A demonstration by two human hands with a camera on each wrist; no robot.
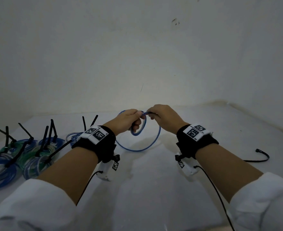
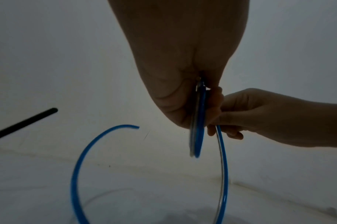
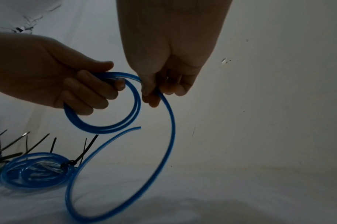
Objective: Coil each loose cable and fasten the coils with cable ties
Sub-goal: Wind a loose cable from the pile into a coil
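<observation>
The blue cable [image 3: 169, 136] is looking light and springy, likely to uncoil, so holding it where the turns overlap seems best. The left hand [image 1: 129, 120] is gripping the small coil, the right hand [image 1: 164, 117] pinching the next stretch; the remaining slack is looping down onto the worktop [image 1: 154, 180]. One loose cable tie [image 1: 260, 155] is lying right.

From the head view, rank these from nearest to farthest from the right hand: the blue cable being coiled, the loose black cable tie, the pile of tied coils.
1. blue cable: gripped by the right hand itself, shared with the left hand.
2. loose black cable tie: on the table, right of that arm.
3. pile of tied coils: far left, beyond the left arm.
</observation>
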